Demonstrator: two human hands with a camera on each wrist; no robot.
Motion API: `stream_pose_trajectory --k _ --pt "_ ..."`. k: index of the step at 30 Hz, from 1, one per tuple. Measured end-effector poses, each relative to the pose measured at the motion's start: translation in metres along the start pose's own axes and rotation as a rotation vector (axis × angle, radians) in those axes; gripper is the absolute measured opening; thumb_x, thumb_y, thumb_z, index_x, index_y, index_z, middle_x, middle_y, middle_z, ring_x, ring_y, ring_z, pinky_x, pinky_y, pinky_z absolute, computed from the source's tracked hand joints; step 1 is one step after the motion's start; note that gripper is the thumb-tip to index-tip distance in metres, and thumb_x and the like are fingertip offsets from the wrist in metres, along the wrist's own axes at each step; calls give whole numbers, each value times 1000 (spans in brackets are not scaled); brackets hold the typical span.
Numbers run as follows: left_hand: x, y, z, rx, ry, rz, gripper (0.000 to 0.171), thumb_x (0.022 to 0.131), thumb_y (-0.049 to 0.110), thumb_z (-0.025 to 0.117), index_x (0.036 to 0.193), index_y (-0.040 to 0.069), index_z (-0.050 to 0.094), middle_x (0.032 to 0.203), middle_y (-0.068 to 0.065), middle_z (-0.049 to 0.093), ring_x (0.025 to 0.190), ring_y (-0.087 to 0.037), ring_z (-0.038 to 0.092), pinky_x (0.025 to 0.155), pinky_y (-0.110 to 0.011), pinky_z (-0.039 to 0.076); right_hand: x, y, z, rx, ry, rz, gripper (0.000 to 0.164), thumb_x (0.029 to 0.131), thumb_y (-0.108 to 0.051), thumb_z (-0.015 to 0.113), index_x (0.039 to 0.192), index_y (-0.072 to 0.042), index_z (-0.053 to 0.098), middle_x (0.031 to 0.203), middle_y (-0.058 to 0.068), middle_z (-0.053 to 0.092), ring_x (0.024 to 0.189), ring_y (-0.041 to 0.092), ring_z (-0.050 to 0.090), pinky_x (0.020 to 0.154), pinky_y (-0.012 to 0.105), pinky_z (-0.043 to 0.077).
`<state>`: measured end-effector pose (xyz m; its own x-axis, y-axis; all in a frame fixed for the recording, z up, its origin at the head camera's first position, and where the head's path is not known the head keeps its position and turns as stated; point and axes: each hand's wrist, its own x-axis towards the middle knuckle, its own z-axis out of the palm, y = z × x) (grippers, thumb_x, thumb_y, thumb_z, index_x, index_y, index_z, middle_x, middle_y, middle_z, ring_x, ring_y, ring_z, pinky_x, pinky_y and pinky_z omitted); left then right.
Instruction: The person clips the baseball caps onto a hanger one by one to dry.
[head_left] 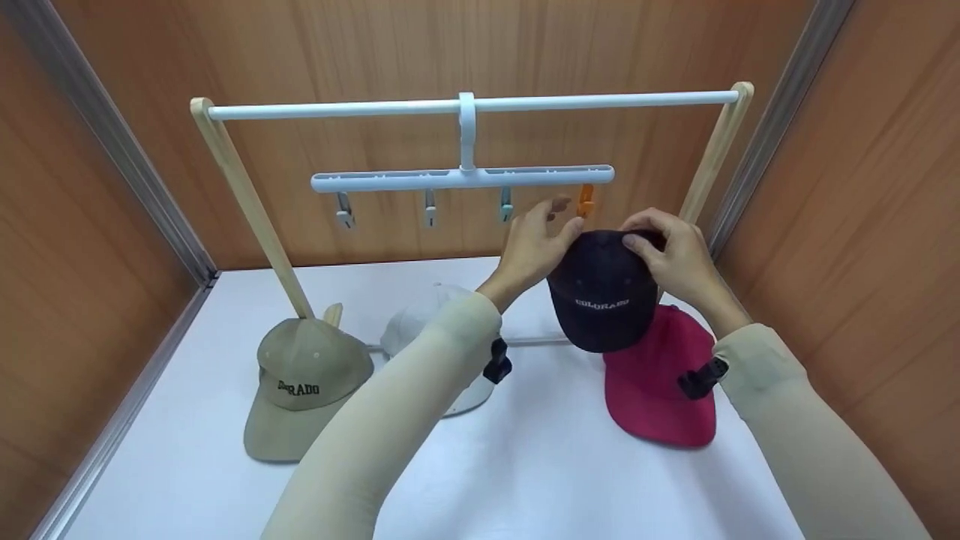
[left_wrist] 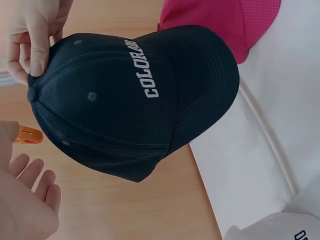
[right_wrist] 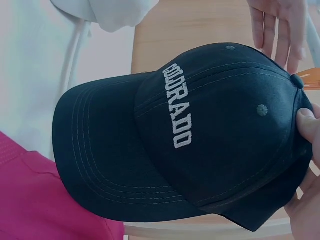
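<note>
My right hand [head_left: 671,251] pinches the dark baseball cap [head_left: 604,292] near the top button, thumb on the outside of the crown. The cap hangs brim down, its white COLORADO lettering facing me in the head view. Just above the cap's crown is an orange clip [head_left: 586,201], at the right end of a pale blue clip hanger [head_left: 405,180]. Beside that clip is my left hand [head_left: 529,244], its fingers loosely extended. In the left wrist view the left thumb [left_wrist: 7,137] overlaps the clip, and the other fingers are spread below it.
The hanger hooks over a white rail [head_left: 337,111] on wooden legs. Three more clips, one of them a teal clip [head_left: 506,204], hang from it. On the white table [head_left: 187,420] rest a khaki cap [head_left: 311,360], a whitish cap [head_left: 405,326] partly behind my left arm, and a crimson cap [head_left: 660,390].
</note>
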<state>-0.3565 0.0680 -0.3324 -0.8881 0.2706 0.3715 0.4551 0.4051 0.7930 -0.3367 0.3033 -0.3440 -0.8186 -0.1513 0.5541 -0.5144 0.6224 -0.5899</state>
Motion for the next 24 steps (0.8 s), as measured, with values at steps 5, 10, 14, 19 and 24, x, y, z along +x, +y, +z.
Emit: stream_pose_trajectory --k 5,10,14,19,24 --pt "5 10 3 -31 -38 -34 56 109 40 60 158 14 50 158 -5 54 146 -24 50 118 -41 44 -2 -1 -4 3 5 -6 11 104 -6 68 113 -5 73 106 8 74 97 14 64 88 15 49" --pt "11 18 6 -99 -68 -50 57 110 42 59 159 14 49 159 -6 53 148 -24 48 120 -40 42 -4 1 -8 10 24 -4 11 103 -5 68 113 -4 73 105 8 74 96 12 63 87 16 49" --pt "14 19 5 -186 -67 -43 55 109 38 61 156 12 51 157 -6 55 145 -26 50 119 -39 42 -3 1 -7 25 24 -8 11 103 -4 69 113 -3 73 105 9 74 96 10 64 86 15 50" --pt "18 21 7 -271 -66 -32 55 107 36 65 155 11 52 154 -5 58 138 -22 53 116 -35 45 -2 0 -6 40 16 -13 12 103 -5 68 115 -2 73 107 10 74 96 10 64 87 15 50" --pt "18 27 12 -335 -64 -34 52 109 33 63 153 9 53 144 -7 64 129 -18 61 110 -33 50 -4 0 -7 34 20 -2 13 103 -5 68 115 -1 72 106 10 74 96 10 64 86 14 50"
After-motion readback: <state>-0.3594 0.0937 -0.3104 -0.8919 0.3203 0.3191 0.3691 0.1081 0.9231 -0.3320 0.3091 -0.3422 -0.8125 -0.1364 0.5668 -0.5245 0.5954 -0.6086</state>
